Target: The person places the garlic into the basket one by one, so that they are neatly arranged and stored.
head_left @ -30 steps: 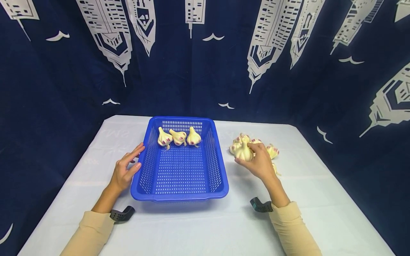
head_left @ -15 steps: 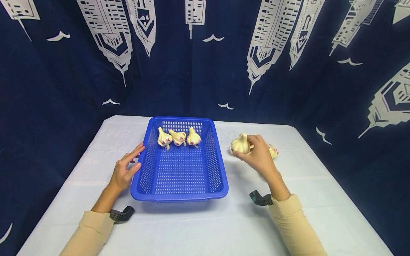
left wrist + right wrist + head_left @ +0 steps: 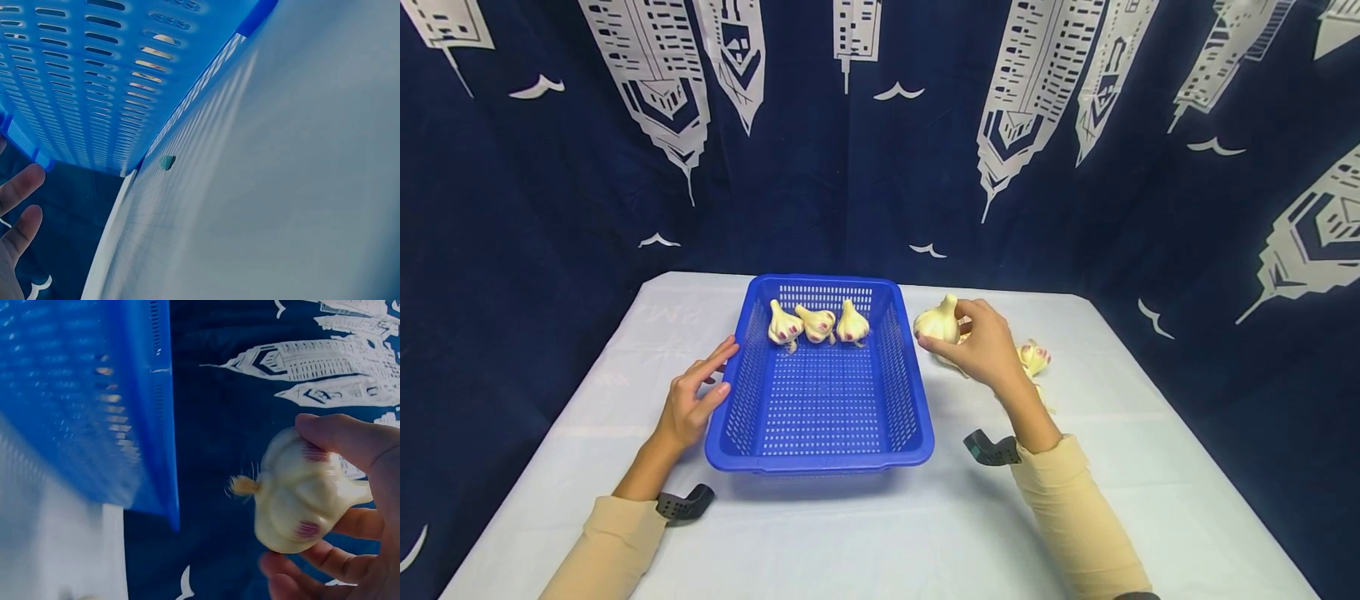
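My right hand grips a garlic bulb between thumb and fingers, lifted just right of the blue basket's right rim. In the right wrist view the garlic bulb shows purple patches and a root tuft pointing toward the basket. Against the left rim of the blue plastic basket rests my left hand, its fingers fairly straight and touching the edge. Three garlic bulbs lie in a row at the basket's far end, the middle garlic bulb tipped over.
Behind the right hand, more garlic lies on the white-covered table, partly hidden by the hand and forearm. A dark blue curtain with white building prints hangs behind the table. A small green speck shows beneath the basket's side.
The right hand has raised the garlic bulb off the pile and carried it left and away toward the basket's right rim. My left hand and the basket stay put.
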